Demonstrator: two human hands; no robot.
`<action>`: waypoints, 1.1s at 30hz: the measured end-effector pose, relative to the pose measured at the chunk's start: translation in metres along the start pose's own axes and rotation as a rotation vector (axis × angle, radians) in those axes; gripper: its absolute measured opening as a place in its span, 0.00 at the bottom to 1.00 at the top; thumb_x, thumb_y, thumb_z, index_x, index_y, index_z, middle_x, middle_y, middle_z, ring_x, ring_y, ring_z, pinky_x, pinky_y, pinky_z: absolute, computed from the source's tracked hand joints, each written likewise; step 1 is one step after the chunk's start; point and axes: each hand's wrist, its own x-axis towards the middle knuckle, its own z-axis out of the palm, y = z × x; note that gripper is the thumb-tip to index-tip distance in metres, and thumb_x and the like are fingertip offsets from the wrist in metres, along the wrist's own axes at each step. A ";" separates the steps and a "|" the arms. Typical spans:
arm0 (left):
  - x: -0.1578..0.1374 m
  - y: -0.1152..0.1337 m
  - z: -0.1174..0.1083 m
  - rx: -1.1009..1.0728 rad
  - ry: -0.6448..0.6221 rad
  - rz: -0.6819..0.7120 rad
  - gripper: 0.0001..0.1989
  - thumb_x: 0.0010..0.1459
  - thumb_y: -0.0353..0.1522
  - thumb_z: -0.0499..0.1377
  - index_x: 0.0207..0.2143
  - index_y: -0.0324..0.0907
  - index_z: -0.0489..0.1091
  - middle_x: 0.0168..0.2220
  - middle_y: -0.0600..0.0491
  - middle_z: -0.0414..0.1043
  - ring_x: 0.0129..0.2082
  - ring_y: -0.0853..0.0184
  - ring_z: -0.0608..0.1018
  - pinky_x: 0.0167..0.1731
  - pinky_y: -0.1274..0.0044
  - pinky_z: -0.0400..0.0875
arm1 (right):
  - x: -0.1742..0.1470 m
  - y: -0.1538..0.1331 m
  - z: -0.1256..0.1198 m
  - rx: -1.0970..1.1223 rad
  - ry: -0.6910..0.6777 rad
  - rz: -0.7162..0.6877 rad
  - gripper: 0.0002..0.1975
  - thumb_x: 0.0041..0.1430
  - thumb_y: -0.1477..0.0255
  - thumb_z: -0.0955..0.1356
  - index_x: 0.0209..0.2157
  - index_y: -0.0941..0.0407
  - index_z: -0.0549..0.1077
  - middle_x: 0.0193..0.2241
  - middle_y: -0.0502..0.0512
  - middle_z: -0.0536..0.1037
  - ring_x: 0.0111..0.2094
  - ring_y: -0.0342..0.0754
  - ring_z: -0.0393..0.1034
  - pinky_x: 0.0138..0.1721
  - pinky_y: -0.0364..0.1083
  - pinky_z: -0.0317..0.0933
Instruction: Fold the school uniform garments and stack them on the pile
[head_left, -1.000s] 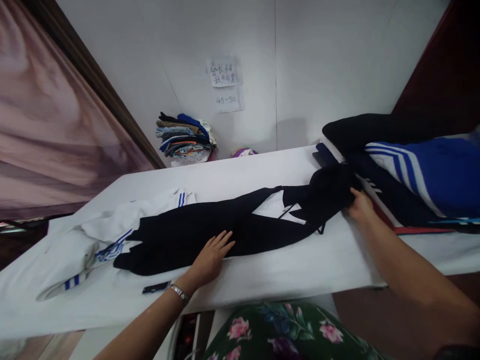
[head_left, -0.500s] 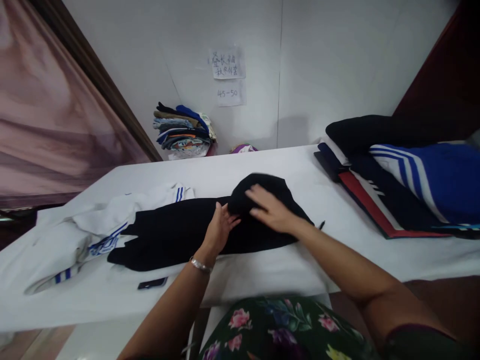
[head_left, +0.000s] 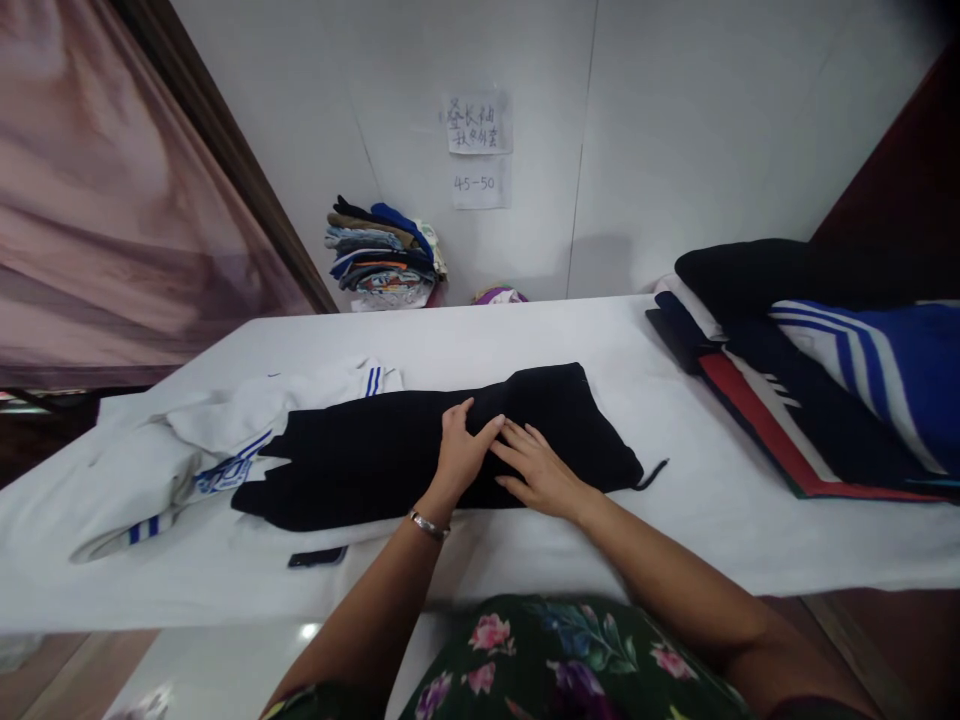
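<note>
A black garment (head_left: 375, 455) lies folded over on the white table (head_left: 675, 520), with a thin cord trailing from its right end. My left hand (head_left: 461, 450) rests flat on the garment's middle, fingers spread, a bracelet at the wrist. My right hand (head_left: 534, 470) lies flat on the cloth just beside it, fingertips almost touching the left hand. Neither hand grips anything. A white garment with blue stripes (head_left: 202, 450) lies crumpled to the left, partly under the black one.
A stack of dark, blue-and-white striped and red-edged garments (head_left: 825, 370) fills the table's right end. A small dark object (head_left: 318, 557) lies near the front edge. A pile of folded clothes (head_left: 382, 255) stands by the back wall under paper notes (head_left: 478, 145).
My right hand carried the garment's right end from the stack over to the left, folding it onto itself. Both hands now press flat on the fold in the middle.
</note>
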 end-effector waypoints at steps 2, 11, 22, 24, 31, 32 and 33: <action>-0.002 0.003 -0.003 0.127 -0.042 0.059 0.30 0.51 0.45 0.62 0.53 0.39 0.67 0.54 0.41 0.62 0.56 0.54 0.67 0.58 0.65 0.59 | -0.002 0.000 0.002 -0.003 0.000 -0.011 0.31 0.61 0.69 0.65 0.64 0.52 0.55 0.67 0.63 0.51 0.67 0.58 0.41 0.63 0.65 0.41; -0.003 0.022 -0.017 0.364 -0.182 0.015 0.20 0.52 0.44 0.61 0.42 0.40 0.75 0.42 0.45 0.74 0.43 0.57 0.75 0.44 0.69 0.68 | -0.006 -0.003 0.007 -0.077 0.017 -0.100 0.33 0.60 0.69 0.67 0.64 0.58 0.54 0.66 0.68 0.52 0.68 0.58 0.36 0.64 0.64 0.41; 0.026 0.017 -0.027 -0.974 0.080 -0.506 0.09 0.53 0.24 0.57 0.38 0.36 0.73 0.33 0.47 0.78 0.33 0.64 0.80 0.40 0.72 0.75 | -0.020 0.016 -0.029 -0.221 0.402 0.179 0.24 0.65 0.67 0.60 0.62 0.56 0.61 0.63 0.63 0.60 0.66 0.58 0.45 0.63 0.65 0.41; 0.028 -0.003 -0.027 -0.884 0.182 -0.591 0.11 0.52 0.21 0.57 0.38 0.37 0.73 0.33 0.48 0.78 0.34 0.65 0.80 0.40 0.72 0.76 | -0.020 0.019 -0.022 -0.222 0.203 0.307 0.25 0.64 0.66 0.62 0.61 0.56 0.63 0.62 0.65 0.61 0.65 0.62 0.48 0.61 0.66 0.44; 0.024 -0.014 -0.030 -0.657 0.158 -0.313 0.16 0.52 0.24 0.59 0.45 0.42 0.74 0.37 0.51 0.78 0.38 0.66 0.79 0.47 0.72 0.72 | -0.017 0.021 -0.005 -0.174 -0.132 0.367 0.28 0.63 0.63 0.63 0.62 0.58 0.62 0.62 0.68 0.60 0.65 0.61 0.50 0.62 0.62 0.46; 0.025 -0.009 -0.032 -0.681 0.129 -0.284 0.17 0.52 0.24 0.59 0.45 0.42 0.74 0.38 0.51 0.78 0.39 0.67 0.79 0.48 0.72 0.72 | -0.017 0.020 -0.007 -0.165 -0.116 0.357 0.27 0.63 0.63 0.63 0.61 0.58 0.62 0.62 0.67 0.61 0.64 0.61 0.51 0.62 0.62 0.46; 0.026 -0.004 -0.034 -0.708 0.113 -0.282 0.17 0.52 0.24 0.59 0.45 0.42 0.74 0.37 0.50 0.78 0.39 0.67 0.79 0.48 0.73 0.72 | -0.018 0.019 -0.011 -0.158 -0.090 0.342 0.26 0.63 0.63 0.63 0.61 0.57 0.63 0.62 0.66 0.62 0.64 0.60 0.52 0.62 0.62 0.47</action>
